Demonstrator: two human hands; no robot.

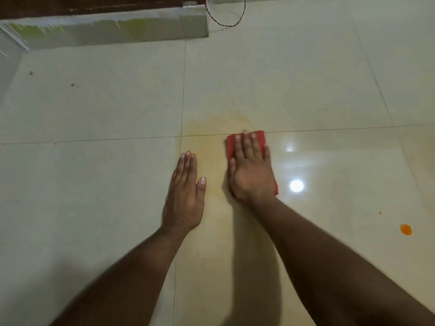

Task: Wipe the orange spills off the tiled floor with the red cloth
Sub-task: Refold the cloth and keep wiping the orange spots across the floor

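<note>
Glossy cream tiled floor [94, 184], pale step [106, 31] and thin black wire [226, 20] far off. Right hand [251, 170] presses flat on folded red cloth [259, 137] over faint orange smear [211, 128]. Left hand [184, 196] flat beside it. Orange blob [406, 229] near right.

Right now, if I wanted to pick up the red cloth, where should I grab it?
Probably the far edge of the cloth, coming from above and ahead. The cloth lies flat on the floor, folded into a rectangle, and the right hand presses flat over most of it. Only the far edge and a thin strip along the right side show, so pinch there once the hand lifts.
</note>
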